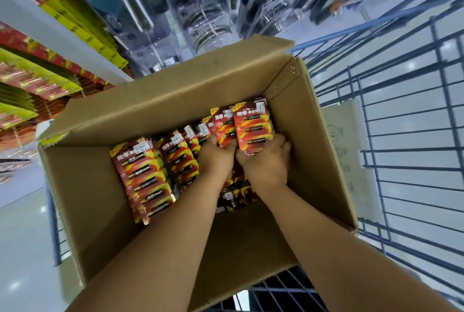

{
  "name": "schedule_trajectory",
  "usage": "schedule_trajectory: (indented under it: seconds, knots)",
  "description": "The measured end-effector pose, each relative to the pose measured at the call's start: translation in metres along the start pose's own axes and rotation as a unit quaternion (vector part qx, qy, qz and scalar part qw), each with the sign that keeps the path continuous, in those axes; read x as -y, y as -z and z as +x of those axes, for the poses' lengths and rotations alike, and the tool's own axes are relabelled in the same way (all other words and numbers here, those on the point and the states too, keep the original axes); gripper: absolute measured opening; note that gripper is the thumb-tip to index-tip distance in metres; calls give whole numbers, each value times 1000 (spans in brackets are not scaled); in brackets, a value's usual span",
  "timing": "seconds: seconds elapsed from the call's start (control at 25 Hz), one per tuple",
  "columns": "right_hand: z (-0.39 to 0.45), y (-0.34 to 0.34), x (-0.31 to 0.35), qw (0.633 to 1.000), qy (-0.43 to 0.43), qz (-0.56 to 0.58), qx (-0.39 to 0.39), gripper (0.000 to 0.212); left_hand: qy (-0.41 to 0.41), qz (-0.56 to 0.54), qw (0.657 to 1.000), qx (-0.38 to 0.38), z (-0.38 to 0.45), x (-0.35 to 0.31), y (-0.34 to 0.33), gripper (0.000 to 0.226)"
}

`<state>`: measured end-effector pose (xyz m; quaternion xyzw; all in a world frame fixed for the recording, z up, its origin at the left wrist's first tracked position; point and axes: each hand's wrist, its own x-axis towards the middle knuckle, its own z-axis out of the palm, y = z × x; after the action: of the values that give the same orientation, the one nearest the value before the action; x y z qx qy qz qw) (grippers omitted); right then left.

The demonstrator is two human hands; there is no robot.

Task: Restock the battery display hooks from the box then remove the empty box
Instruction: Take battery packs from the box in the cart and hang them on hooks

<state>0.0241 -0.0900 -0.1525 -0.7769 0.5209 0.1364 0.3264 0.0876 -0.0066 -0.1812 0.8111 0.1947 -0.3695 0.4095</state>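
Note:
An open brown cardboard box [90,186] sits in a blue wire cart and holds several red and yellow battery packs. A loose stack of packs [144,176] lies at the box's left. Both my hands reach inside the box on its right side. My left hand [216,154] grips the lower edge of one upright bunch of battery packs [222,126]. My right hand [267,163] grips a second bunch of packs [252,123] beside it. More packs [236,195] lie under my wrists.
Display hooks with red and yellow battery packs [37,73] hang at the left. Clear bagged goods [208,23] hang ahead above the box. The blue wire cart [406,136] surrounds the box, with a flat cardboard sheet [349,151] against its right side.

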Motion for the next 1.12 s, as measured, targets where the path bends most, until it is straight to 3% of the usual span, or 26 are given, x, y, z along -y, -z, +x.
schedule_trajectory:
  seconds: [0.16,0.36,0.52,0.8,1.12]
  knots:
    - [-3,26,6,967,-64,227,99,73,-27,-91,995,20,-24,3,34,26]
    - [-33,57,8,923,-38,348,163,51,-58,-142,986,65,-64,-2,91,20]
    - [-81,98,29,904,53,370,208,27,-90,-203,973,67,-108,-6,147,23]
    - [-172,168,122,841,198,398,308,33,-210,-278,937,-9,-216,-43,257,29]
    - [-285,221,278,793,378,366,309,24,-346,-341,865,-122,-326,-108,405,18]
